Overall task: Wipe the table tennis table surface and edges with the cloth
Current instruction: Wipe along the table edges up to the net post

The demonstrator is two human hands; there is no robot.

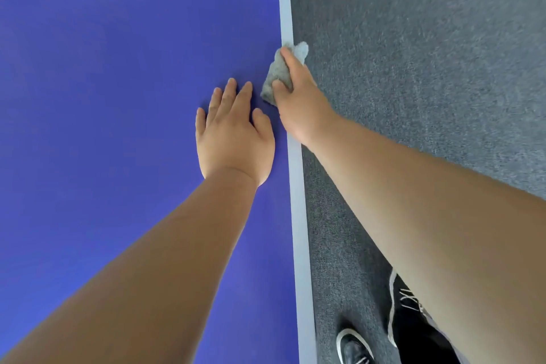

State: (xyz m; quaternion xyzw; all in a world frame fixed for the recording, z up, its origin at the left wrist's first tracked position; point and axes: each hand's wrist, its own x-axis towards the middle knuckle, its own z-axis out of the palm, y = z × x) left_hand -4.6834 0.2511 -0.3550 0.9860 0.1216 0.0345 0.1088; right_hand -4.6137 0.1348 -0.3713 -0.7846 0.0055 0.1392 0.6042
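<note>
Head view: a blue bench [118,68] is shown. Beside its white edge line [298,216] the left hand [233,139] is laid flat; on the line the right hand [301,106] is curled round a grey cloth [276,74]. Steady pressure is advised.

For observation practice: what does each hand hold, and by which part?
The right hand grips the bunched grey cloth around its middle, at the table tennis table edge. The left hand holds nothing; it lies flat on the tabletop.

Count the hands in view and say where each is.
2. The left hand lies flat on the blue table; the right hand grips the grey cloth at the table's pale edge.
</note>
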